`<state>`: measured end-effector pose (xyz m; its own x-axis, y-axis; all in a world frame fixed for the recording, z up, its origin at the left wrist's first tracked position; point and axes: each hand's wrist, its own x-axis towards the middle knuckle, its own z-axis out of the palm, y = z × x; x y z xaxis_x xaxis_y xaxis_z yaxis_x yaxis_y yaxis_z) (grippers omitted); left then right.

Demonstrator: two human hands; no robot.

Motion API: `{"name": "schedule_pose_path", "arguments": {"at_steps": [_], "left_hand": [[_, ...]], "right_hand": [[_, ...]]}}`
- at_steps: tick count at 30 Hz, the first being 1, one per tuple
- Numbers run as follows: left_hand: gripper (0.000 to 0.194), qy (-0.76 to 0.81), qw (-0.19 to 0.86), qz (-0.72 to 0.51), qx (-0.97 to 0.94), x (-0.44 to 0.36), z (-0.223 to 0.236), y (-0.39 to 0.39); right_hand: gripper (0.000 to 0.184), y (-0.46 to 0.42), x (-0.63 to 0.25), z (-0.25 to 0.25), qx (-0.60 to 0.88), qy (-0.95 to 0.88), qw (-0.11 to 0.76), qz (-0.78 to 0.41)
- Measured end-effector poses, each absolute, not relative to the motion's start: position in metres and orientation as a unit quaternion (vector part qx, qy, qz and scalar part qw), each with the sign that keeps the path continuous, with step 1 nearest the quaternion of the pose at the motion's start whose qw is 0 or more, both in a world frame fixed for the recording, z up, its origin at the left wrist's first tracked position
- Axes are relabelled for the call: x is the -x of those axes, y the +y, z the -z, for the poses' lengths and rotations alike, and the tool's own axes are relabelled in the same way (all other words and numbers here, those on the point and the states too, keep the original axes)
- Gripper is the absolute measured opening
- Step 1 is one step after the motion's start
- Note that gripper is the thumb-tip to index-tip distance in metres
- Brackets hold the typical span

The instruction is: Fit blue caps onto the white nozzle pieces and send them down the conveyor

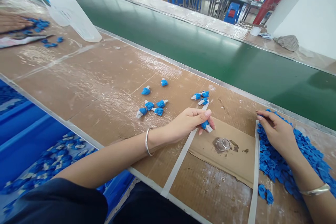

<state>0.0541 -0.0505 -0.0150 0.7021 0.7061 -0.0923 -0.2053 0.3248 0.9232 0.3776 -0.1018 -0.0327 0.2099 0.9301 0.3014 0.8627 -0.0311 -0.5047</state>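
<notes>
My left hand (187, 123) pinches a small blue-and-white plastic piece (206, 127) between its fingers, just above a strip of white tape (181, 157) on the brown cardboard-covered table (86, 87). Several finished blue-and-white pieces (149, 106) lie scattered to the left of that hand, and a few more (201, 97) lie just beyond it. My right hand (275, 133) rests palm down on the edge of a large heap of loose blue pieces (291, 161). Whatever lies under its fingers is hidden.
A blue bin (31, 143) holding blue-and-white pieces stands at the lower left. A small glass cup (223, 144) sits on a cardboard sheet between my hands. A co-worker's hand (13, 22) and a plastic jug (70, 10) are at the upper left, beyond a green conveyor belt's (210, 38) near edge.
</notes>
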Motion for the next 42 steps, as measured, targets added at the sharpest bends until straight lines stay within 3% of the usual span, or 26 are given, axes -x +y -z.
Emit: {"name": "schedule_pose_path", "arguments": {"at_steps": [5, 8, 11, 15, 22, 26, 31, 42], "left_hand": [[0.043, 0.232, 0.801, -0.300, -0.463, -0.055, 0.015, -0.051], [0.030, 0.252, 0.779, -0.289, -0.496, -0.055, 0.016, -0.051], [0.024, 0.258, 0.756, -0.288, -0.528, -0.055, 0.016, -0.049], [0.031, 0.268, 0.743, -0.297, -0.537, -0.054, 0.015, -0.046], [0.047, 0.314, 0.725, -0.309, -0.530, -0.055, 0.018, -0.044], [0.044, 0.311, 0.735, -0.303, -0.521, -0.056, 0.021, -0.044], [0.036, 0.299, 0.736, -0.281, -0.538, -0.056, 0.019, -0.044], [0.044, 0.342, 0.712, -0.251, -0.560, -0.059, 0.014, -0.050]], "right_hand": [[0.045, -0.103, -0.373, 0.024, 0.716, -0.499, 0.443, -0.204], [0.042, -0.102, -0.371, 0.021, 0.674, -0.440, 0.526, -0.277], [0.036, -0.103, -0.367, 0.018, 0.651, -0.414, 0.554, -0.311], [0.032, -0.112, -0.353, 0.014, 0.633, -0.451, 0.544, -0.317], [0.028, -0.131, -0.329, 0.009, 0.653, -0.591, 0.408, -0.241], [0.029, -0.126, -0.340, 0.001, 0.665, -0.532, 0.492, -0.178], [0.031, -0.123, -0.354, -0.010, 0.633, -0.452, 0.594, -0.204], [0.033, -0.136, -0.338, -0.020, 0.667, -0.557, 0.458, -0.187]]}}
